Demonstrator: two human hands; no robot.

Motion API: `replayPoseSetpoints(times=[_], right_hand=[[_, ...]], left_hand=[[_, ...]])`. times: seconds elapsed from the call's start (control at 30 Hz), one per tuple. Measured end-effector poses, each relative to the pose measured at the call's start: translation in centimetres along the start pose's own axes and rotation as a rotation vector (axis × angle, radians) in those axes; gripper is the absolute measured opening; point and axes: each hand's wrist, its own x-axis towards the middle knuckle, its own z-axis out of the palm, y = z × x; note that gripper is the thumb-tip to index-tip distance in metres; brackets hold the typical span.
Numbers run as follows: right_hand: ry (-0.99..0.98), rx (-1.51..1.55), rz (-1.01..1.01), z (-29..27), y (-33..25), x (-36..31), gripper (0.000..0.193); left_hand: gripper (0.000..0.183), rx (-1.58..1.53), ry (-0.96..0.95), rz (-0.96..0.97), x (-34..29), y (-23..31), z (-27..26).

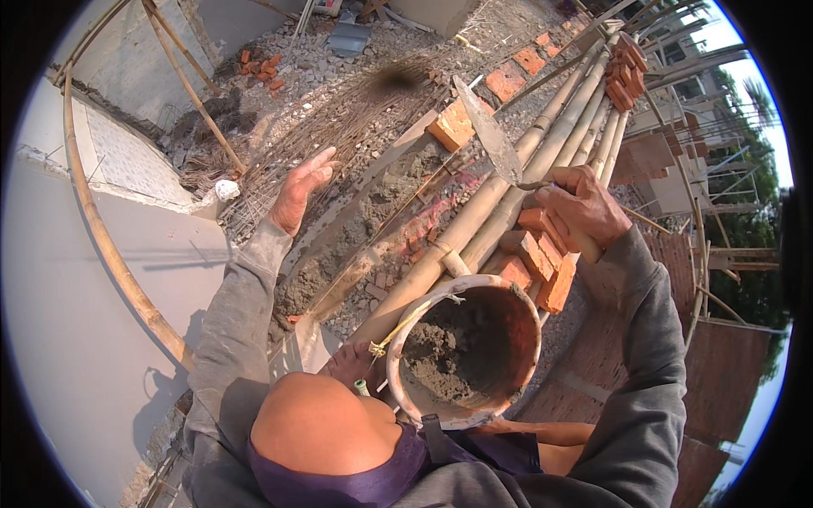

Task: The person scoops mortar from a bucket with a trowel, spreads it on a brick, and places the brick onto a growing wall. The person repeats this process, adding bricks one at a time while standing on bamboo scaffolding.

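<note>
An outdoor building site seen from high up: a scaffold of bamboo poles (517, 182) runs from the middle toward the upper right, and everything else is placed against it. Left of the poles lies a brick wall top (373, 220) spread with wet grey mortar, one orange brick (451, 124) sitting at its far end. Beyond that, further left and below, is rubble-strewn ground (288, 68) and a pale concrete slab (76, 305). Right of the poles, brick walls and more scaffolding drop away toward trees.

At the near end of the poles rests a round bucket (525, 326) with a worn rim, partly filled with grey mortar (449, 360). Just beyond it, against the poles, sits a small stack of bricks (542, 258).

The right hand (584, 207) is above that stack, fingers wrapped tight around the handle of a trowel (491, 140), whose pointed, mortar-smeared blade angles up and left across the poles. The left hand (301, 190) hovers left of the poles over the mortared wall top, palm open, fingers loosely spread, holding nothing.
</note>
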Motion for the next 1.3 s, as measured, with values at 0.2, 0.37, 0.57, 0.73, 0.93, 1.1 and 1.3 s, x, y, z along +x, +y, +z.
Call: replayPoseSetpoints(times=[0.2,0.37,0.57,0.73,0.93,1.1,1.3], right_hand=[[-0.492,-0.366,0.091,-4.7,-1.6,-13.4,0.024],[-0.638,-0.241,-0.042,7.3,4.2,-16.6,0.023],[-0.435,-0.217,-0.328,2.3,12.4,-14.7,0.023],[0.247,-0.420,0.209,-5.1,22.1,-12.5,0.052],[0.645,-0.292,0.098,-5.4,32.1,-5.2,0.108],[0.623,-0.274,0.146,-3.0,34.4,-3.8,0.104],[0.490,-0.348,0.215,-4.9,30.5,-6.1,0.049]], left_hand=[[0.042,0.390,-0.332,0.255,-5.5,13.7,0.9],[0.024,1.353,-0.752,0.800,-10.7,26.8,11.9],[0.037,1.772,-0.812,0.125,-16.1,33.2,21.8],[0.041,1.753,-0.761,0.175,-17.2,35.3,25.4],[0.046,1.399,-1.210,0.344,-8.1,29.0,21.7],[0.042,1.376,-1.317,0.196,-7.6,18.7,20.7],[0.047,1.109,-1.109,0.431,-5.6,17.9,25.5]])
